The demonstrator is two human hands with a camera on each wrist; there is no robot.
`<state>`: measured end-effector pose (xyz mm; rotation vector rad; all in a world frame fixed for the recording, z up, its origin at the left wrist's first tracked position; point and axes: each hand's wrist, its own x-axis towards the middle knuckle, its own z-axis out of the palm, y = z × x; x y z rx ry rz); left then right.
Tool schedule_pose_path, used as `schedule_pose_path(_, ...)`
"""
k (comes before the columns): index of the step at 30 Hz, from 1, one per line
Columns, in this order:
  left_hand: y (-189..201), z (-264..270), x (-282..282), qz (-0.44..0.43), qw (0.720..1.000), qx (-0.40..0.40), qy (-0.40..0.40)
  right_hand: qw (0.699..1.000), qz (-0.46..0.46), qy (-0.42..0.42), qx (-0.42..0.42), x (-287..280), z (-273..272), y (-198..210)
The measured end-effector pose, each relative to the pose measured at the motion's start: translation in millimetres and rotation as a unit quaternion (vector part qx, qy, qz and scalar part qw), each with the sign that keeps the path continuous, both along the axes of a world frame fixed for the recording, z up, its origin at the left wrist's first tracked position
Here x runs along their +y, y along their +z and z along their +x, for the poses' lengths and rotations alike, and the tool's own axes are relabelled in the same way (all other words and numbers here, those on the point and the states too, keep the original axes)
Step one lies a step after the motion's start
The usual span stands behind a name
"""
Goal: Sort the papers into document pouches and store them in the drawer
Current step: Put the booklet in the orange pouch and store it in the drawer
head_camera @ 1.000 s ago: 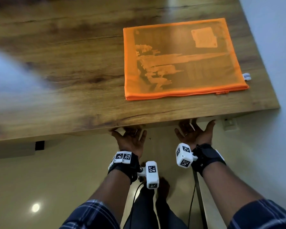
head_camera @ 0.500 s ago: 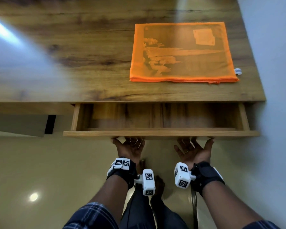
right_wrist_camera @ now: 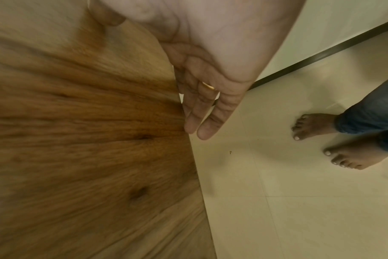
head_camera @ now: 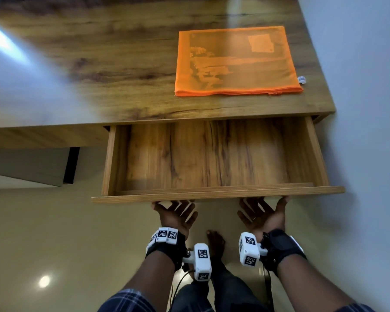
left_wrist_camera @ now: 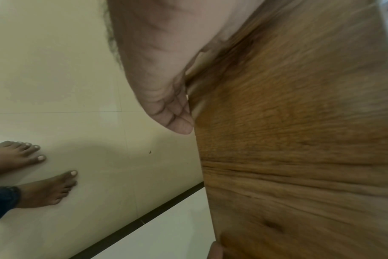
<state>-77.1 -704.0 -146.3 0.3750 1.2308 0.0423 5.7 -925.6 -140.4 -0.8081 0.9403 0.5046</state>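
Observation:
An orange mesh document pouch point(head_camera: 234, 61) with papers inside lies flat on the right part of the wooden desk point(head_camera: 122, 64). Below it the wooden drawer point(head_camera: 216, 195) stands pulled far out, and nothing lies in it. My left hand point(head_camera: 176, 212) and right hand point(head_camera: 261, 212) are palm up under the drawer's front panel, their fingertips hidden beneath it. In the left wrist view the left hand's point(left_wrist_camera: 166, 105) straight fingers lie against the drawer front point(left_wrist_camera: 299, 140). The right hand point(right_wrist_camera: 206, 105) lies the same way along the wood point(right_wrist_camera: 89, 140).
A pale wall point(head_camera: 358, 86) runs close along the desk's right side. My bare feet point(left_wrist_camera: 44, 189) stand on the cream tiled floor under the drawer. A small white tag point(head_camera: 301, 79) sits at the pouch's right corner.
The drawer has slid out from fully closed to wide open. Both hands have come toward me with its front panel.

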Motion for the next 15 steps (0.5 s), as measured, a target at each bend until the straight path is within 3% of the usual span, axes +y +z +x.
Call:
schedule_pose_path(3,14,-13,0,0.032,0.996,0.052,-0.070,0.998,-0.067,-0.007,-0.001,-5,-11,5)
schedule_pose_path(5,28,-22,-1,0.041,0.983,0.066,-0.168,0.992,-0.125,-0.022,-0.005,-6,-17,16)
schedule_pose_path(8,53,-29,-5,0.070,0.918,0.053,-0.387,0.983,-0.179,-0.033,-0.026,-10,-27,40)
schedule_pose_path(10,77,-28,-8,0.105,0.871,0.012,-0.479,0.973,-0.213,-0.050,-0.075,-13,-34,56)
schedule_pose_path(12,99,-23,-12,0.140,0.843,-0.038,-0.519,0.963,-0.232,-0.060,-0.123,-16,-39,71)
schedule_pose_path(15,133,-12,-15,0.177,0.822,-0.107,-0.531,0.961,-0.214,-0.071,-0.160,-16,-38,94)
